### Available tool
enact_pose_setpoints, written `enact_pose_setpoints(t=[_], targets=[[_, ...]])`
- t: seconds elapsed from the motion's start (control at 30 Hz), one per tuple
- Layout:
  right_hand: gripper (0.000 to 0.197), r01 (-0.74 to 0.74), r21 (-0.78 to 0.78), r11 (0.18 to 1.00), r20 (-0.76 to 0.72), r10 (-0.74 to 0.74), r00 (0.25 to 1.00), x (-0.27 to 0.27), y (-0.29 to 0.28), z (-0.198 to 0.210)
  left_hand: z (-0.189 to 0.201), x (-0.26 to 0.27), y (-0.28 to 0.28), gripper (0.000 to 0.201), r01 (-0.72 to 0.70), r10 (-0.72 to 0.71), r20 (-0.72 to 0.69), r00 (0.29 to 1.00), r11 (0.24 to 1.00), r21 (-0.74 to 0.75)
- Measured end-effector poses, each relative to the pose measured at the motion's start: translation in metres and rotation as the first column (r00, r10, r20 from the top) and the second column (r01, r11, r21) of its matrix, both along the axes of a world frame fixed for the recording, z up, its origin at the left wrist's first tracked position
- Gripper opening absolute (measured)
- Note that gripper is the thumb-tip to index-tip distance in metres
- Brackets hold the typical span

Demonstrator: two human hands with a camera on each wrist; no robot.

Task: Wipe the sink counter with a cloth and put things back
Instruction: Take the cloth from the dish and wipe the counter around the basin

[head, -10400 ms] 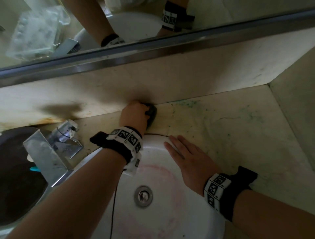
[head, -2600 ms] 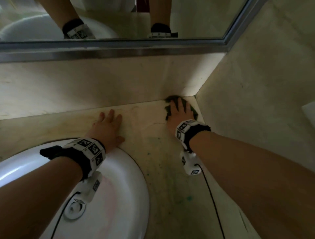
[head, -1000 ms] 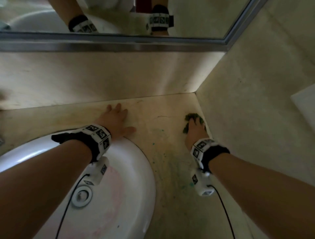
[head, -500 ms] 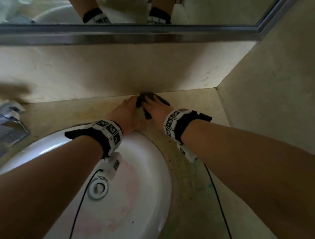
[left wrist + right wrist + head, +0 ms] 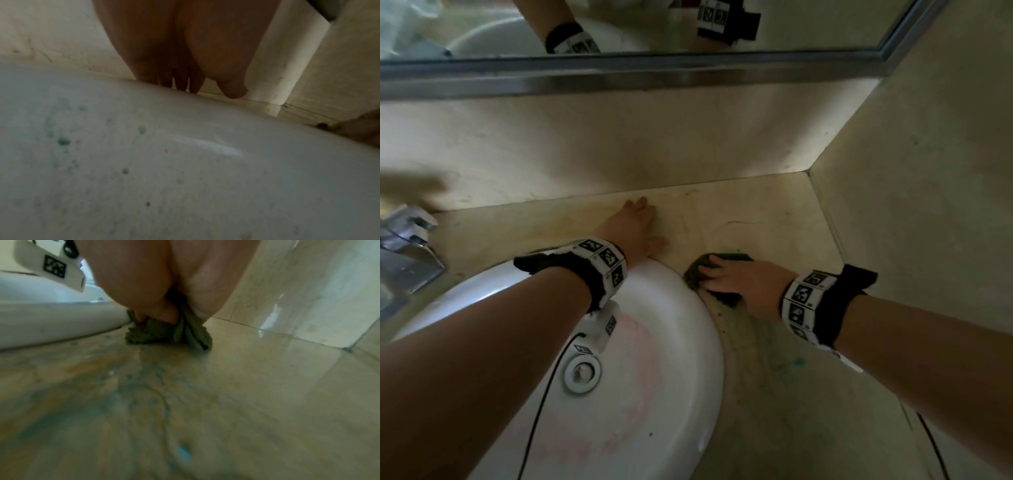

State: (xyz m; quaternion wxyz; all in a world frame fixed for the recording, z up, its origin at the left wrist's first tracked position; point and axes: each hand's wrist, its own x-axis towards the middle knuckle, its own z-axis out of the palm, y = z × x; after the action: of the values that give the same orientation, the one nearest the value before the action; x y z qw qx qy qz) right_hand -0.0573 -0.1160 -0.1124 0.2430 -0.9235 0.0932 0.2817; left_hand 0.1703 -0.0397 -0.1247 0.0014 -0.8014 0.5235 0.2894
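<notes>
A crumpled dark green cloth [image 5: 729, 257] lies on the beige stone counter [image 5: 774, 219] right against the right rim of the white sink [image 5: 661, 342]. My right hand [image 5: 739, 284] lies on top of it, fingers curled over its left edge. In the right wrist view the cloth [image 5: 164, 332] is bunched under my right hand [image 5: 164, 288], and a fold runs up between thumb and palm. My left hand [image 5: 633, 222] rests flat on the counter behind the sink rim, holding nothing. The left wrist view shows its straight fingers [image 5: 180, 78] beyond the rim [image 5: 185, 162].
Blue-green stains [image 5: 796, 361] mark the counter near my right forearm, and they show close up as blue-green stains [image 5: 183, 451] in the right wrist view. A metal faucet [image 5: 404, 246] stands at the left edge. The mirror [image 5: 619, 20] runs above the back wall; a side wall [image 5: 928, 205] closes the counter on the right.
My right hand has dragged the cloth from the back wall, beside my left fingers, toward me and to the right along the sink rim. The left hand stays planted.
</notes>
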Motion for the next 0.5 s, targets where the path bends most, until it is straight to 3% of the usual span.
enact_pose_setpoints(t=[0.23,0.37,0.5], targets=[[0.075,0.243,-0.089,0.966,0.137,-0.229,0.964,0.067,0.001,0.000,0.000,-0.002,0.003,0.048,-0.066,0.060,-0.055,0.997,0.992,-0.111],[0.072,0.113,-0.181,0.977,0.087,-0.099,0.991,0.094,0.004,-0.011,-0.001,-0.004,0.002,0.047,-0.053,0.049,-0.029,0.998,0.990,-0.128],[0.065,0.077,-0.171,0.982,0.159,-0.050,0.986,0.076,0.015,-0.014,-0.007,-0.003,-0.001,0.048,0.015,-0.014,0.008,1.000,0.997,-0.078]])
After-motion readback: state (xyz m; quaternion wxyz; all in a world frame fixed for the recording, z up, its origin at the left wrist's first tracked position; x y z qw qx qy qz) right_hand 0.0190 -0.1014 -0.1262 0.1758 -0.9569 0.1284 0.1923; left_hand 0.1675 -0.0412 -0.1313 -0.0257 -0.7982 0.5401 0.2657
